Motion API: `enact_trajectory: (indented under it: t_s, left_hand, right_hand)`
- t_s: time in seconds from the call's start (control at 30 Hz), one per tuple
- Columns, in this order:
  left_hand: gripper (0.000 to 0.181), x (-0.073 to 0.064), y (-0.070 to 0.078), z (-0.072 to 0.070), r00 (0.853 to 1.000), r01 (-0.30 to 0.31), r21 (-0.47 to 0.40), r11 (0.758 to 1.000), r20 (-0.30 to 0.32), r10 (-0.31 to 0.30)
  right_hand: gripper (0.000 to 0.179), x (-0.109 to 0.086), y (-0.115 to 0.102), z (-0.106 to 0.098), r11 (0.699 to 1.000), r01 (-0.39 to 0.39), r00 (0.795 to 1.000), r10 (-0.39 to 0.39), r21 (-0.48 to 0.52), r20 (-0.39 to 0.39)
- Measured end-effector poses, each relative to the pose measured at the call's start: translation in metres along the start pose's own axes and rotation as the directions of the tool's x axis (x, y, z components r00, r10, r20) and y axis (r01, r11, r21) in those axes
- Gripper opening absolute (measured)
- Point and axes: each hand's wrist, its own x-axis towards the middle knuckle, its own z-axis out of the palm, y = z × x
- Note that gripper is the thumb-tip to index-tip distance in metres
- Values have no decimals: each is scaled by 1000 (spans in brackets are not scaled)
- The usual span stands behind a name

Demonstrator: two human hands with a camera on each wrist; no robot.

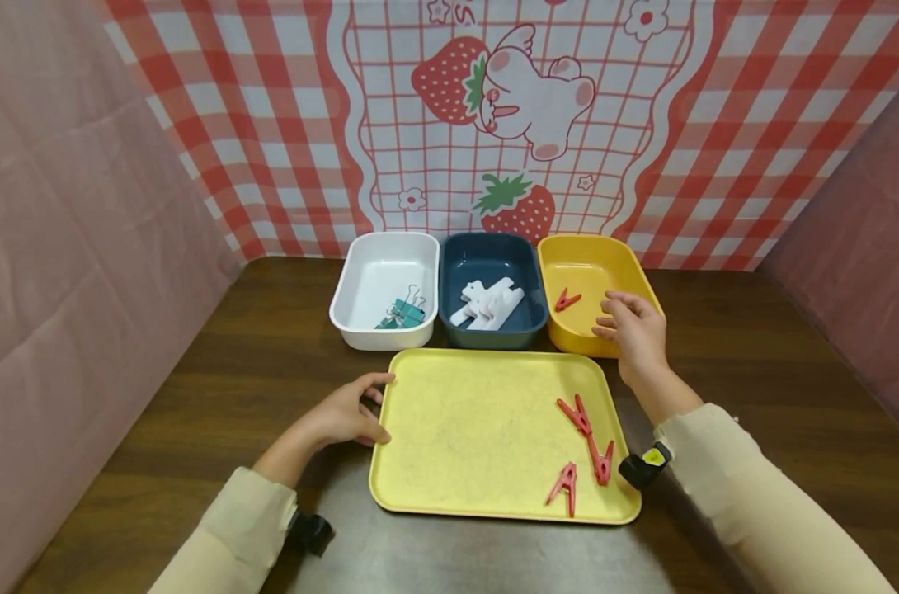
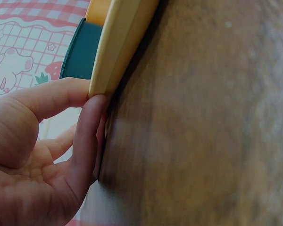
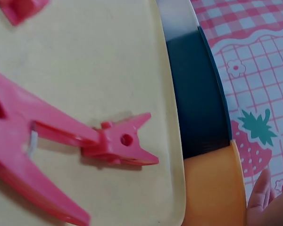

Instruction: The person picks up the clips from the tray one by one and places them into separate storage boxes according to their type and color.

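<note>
My left hand (image 1: 348,412) touches the left edge of the yellow tray (image 1: 457,429), thumb and fingers spread along it. In the left wrist view, its fingertips (image 2: 90,92) meet the tray's rim (image 2: 125,47). My right hand (image 1: 637,334) is over the right front of the yellow bin (image 1: 628,262), fingers loosely bent, with nothing in them. One red clothespin (image 1: 566,300) lies inside that bin. Three more lie at the tray's right side: an upper clothespin (image 1: 579,417), a middle clothespin (image 1: 601,466) whose end meets it, and a lower clothespin (image 1: 565,487).
Behind the tray, a white bin (image 1: 353,285) with teal binder clips (image 1: 405,313) and a dark blue bin (image 1: 460,256) with white bear-shaped clips (image 1: 487,304) stand beside the yellow bin. A checked cloth (image 1: 271,124) hangs behind them. Wooden table (image 1: 197,396) surrounds the tray.
</note>
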Motion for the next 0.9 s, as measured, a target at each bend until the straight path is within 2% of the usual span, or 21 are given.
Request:
enact_trajectory:
  t_s: [0.53,0.9]
  left_hand:
    - [83,-1,3,1,1000,13,5,1000,-7,-13]
    - [84,0,1,2,1000,8,-11,1000,-2,-8]
  right_hand:
    - [8,-23,7,-6,1000,-8,998,9,-22,57]
    - [4,-38,10,-15,990,-38,996,48,-135,77]
